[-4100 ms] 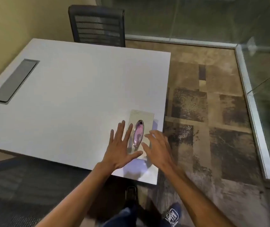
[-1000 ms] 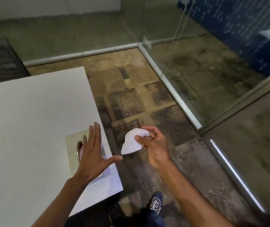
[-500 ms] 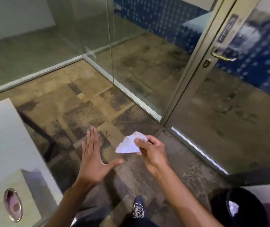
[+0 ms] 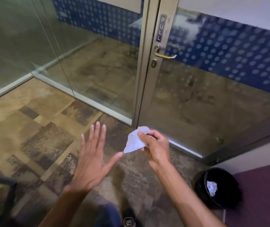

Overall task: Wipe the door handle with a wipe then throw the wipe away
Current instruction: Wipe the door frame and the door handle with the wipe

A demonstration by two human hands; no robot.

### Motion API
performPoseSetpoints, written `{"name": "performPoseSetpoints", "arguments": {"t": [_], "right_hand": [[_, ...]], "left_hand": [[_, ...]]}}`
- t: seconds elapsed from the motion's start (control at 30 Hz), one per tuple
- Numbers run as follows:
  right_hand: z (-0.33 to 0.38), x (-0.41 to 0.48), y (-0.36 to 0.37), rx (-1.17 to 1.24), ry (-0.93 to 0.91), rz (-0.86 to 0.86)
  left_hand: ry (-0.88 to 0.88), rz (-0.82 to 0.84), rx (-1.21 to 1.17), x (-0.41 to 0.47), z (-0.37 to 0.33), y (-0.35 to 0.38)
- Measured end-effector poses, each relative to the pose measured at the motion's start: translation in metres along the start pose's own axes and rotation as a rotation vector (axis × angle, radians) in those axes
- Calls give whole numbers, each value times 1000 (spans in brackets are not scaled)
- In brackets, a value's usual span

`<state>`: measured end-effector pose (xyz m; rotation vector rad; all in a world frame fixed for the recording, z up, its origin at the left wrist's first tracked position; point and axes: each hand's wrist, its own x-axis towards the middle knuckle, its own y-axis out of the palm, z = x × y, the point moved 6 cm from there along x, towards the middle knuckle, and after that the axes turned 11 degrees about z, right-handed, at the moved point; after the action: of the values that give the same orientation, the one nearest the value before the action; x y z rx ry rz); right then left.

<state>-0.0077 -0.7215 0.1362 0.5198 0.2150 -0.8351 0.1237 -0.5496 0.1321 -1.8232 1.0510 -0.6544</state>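
A white wipe (image 4: 134, 141) hangs crumpled from my right hand (image 4: 155, 145), pinched between thumb and fingers at chest height. My left hand (image 4: 93, 158) is spread flat beside it, palm down, holding nothing; its thumb tip is just short of the wipe's lower corner. The brass lever door handle (image 4: 164, 55) sits on the metal-framed glass door (image 4: 149, 82), above and to the right of my hands, under a "PULL" label (image 4: 161, 29). A black waste bin (image 4: 216, 187) stands on the floor at lower right, with a crumpled white wipe inside.
Glass wall panels (image 4: 32, 46) run to the left of the door, meeting in a corner. The floor is patchy brown carpet (image 4: 40, 128). A purple surface (image 4: 262, 194) lies by the bin. My shoes (image 4: 127, 218) show at the bottom edge.
The view has swung right from the table to the door, which is now nearer and upright. My right hand keeps the wipe; the table and wipe packet have left the frame.
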Motion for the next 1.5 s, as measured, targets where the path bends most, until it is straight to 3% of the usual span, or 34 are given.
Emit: {"name": "performPoseSetpoints", "arguments": {"t": [0.87,1.3,1.5], "right_hand": [[141,191,-1,202,-278,-389],[202,253,-27,368,-397,-397],[248,288,-37,299,-489,-450]], "left_hand": [[431,11,162,362,-6,-49],[503,-202,119,470,-41,-69],[482,-329,127,519,-58,-82]]}}
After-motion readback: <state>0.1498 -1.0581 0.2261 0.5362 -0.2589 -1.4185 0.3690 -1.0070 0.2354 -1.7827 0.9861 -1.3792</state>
